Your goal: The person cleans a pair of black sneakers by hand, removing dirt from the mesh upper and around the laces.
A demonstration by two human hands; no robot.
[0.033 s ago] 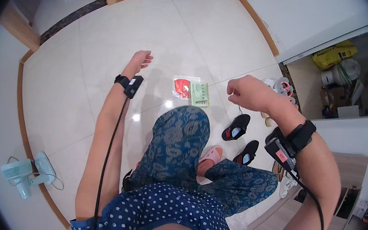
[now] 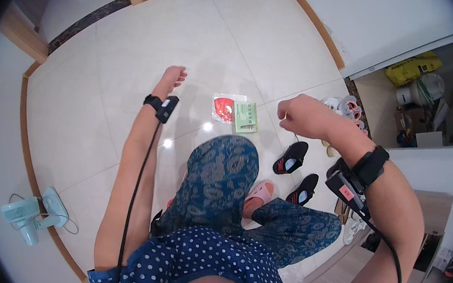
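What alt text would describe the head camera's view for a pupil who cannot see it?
A person's left hand and right hand, fingers loosely curled, appear on either side of a light green packet and a clear package with a red piece inside, on a pale tiled floor. Black shoes are at right; a pale green fan is at lower left.

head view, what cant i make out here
Head view: inside the left hand and right hand; their curl hides most of each palm.
Head view: whether the red item runs on under the green packet, which overlaps it or ends beside it.
Head view: the left foot, mostly hidden by the patterned trousers.
Head view: smaller things in the storage recess; too dim and small.
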